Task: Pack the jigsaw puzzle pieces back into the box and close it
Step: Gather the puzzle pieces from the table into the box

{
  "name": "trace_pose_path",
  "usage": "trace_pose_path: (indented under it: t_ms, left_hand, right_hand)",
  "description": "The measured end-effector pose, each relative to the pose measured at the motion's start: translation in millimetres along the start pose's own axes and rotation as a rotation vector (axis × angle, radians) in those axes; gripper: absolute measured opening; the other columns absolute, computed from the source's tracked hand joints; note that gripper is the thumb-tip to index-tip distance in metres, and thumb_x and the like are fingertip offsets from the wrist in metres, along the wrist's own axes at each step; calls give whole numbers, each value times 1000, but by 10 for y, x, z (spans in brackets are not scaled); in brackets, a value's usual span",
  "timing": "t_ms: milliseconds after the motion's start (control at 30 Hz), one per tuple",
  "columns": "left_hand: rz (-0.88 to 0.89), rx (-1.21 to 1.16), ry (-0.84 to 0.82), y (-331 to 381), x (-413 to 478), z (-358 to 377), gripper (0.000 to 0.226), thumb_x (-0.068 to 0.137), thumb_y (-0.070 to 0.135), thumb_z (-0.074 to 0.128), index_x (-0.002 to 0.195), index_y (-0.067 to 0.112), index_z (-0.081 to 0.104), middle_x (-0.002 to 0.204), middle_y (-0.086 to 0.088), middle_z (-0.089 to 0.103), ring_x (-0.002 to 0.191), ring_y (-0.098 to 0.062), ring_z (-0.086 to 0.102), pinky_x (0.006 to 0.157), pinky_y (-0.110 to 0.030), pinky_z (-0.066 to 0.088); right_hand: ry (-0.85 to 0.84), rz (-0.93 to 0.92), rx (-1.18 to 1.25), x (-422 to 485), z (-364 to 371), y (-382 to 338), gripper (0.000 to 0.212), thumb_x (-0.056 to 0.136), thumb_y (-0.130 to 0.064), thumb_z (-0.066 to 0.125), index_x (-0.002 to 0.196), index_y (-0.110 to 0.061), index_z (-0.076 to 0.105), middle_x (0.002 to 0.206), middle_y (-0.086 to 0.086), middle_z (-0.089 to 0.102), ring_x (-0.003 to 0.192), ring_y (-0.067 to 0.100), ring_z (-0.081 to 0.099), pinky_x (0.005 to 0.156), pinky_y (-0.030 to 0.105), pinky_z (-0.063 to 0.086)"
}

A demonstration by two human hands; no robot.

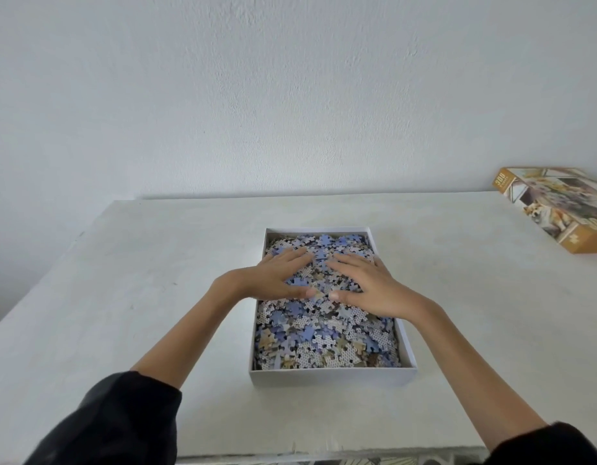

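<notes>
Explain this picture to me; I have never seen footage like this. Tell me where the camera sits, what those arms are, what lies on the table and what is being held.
There is no machine here. A person wears one wide-angle camera on the head, looking forward and down, so both arms reach in from the bottom. On the white table stands an open white box filled with loose puzzle pieces. The left hand and the right hand lie flat on the pieces, fingers fairly straight, pressing on them. Neither grips anything. What looks like the printed lid lies apart at the far right, so the box is not yet closed.
</notes>
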State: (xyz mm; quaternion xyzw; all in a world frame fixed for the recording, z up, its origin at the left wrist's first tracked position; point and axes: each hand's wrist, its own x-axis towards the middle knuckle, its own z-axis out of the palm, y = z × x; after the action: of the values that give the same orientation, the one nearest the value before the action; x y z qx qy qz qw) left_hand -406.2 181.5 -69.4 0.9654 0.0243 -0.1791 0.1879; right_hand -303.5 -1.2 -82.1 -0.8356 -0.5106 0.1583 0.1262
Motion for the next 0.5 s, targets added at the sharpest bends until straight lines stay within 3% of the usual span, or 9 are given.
trace_pose_path:
  t_ms: [133, 200, 267, 367, 500]
  left_hand:
    - [42, 109, -91, 43, -68, 105, 91, 87, 60, 43, 144, 30, -21, 150, 9, -30, 137, -12, -29, 112, -41, -16]
    - [35, 135, -143, 51, -109, 100, 100, 83, 61, 50, 142, 30, -25, 148, 11, -34, 134, -11, -33, 110, -40, -18]
    - [25, 145, -203, 82, -162, 54, 102, 82, 60, 53, 142, 31, -24, 146, 12, -35, 133, -9, -34, 109, -40, -18]
    - [35, 105, -240, 138, -218, -8, 89, 87, 57, 47, 144, 34, -17, 149, 13, -29, 134, -10, -31, 110, -45, -18]
    - [-13, 40, -85, 182, -201, 102, 69, 94, 55, 27, 146, 32, -11, 151, 11, -24, 136, -12, -29, 112, -50, -17]
  right_hand:
    - [-129, -40, -44, -129, 70, -59, 108, 56, -81, 36, 146, -33, -2, 150, -11, -20, 137, 9, -23, 110, 40, -16]
    - [-191, -68, -92, -160, 99, -26, 120, 45, -84, 35, 145, -35, -9, 144, -15, -28, 129, 4, -31, 106, 36, -22]
    - [-202, -62, -94, -157, 83, 10, 116, 51, -82, 38, 145, -34, -10, 147, -11, -29, 130, 5, -31, 105, 34, -23]
    - [-211, -14, -98, -181, 2, -13, 90, 82, -58, 49, 145, -29, -8, 151, -5, -25, 137, 14, -26, 110, 35, -16]
    - [-204, 3, -110, -262, -24, -83, 79, 90, -54, 39, 145, -26, -10, 150, -5, -25, 137, 15, -26, 111, 37, -15]
